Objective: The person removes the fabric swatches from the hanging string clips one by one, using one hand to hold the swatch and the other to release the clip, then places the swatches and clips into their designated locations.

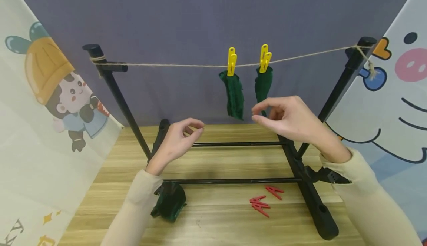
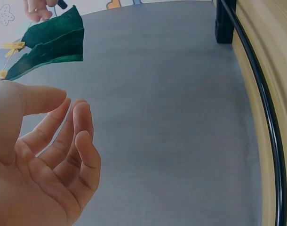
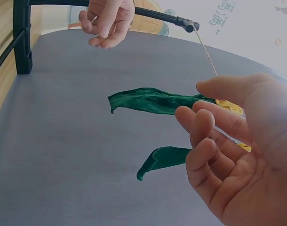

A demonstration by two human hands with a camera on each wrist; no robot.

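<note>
Two strips of dark green cloth hang from a thin string point(image 1: 160, 65) stretched across a black frame. One yellow clothespin point(image 1: 231, 62) grips the left cloth point(image 1: 235, 97), and a second yellow clothespin point(image 1: 265, 59) grips the right cloth point(image 1: 263, 83). My right hand point(image 1: 287, 118) is in front of the right cloth's lower end, fingers loosely bent with a gap between thumb and forefinger. It holds nothing. My left hand point(image 1: 181, 138) hovers left of the cloths, also with nothing in its relaxed fingers. In the left wrist view its thumb and fingertips point(image 2: 82, 113) stand apart.
Several red clothespins point(image 1: 260, 205) lie on the wooden table point(image 1: 213, 227). Another green cloth point(image 1: 170, 201) lies crumpled below my left forearm. The frame's black posts point(image 1: 123, 101) rise on both sides, with low crossbars point(image 1: 233, 181) between its feet.
</note>
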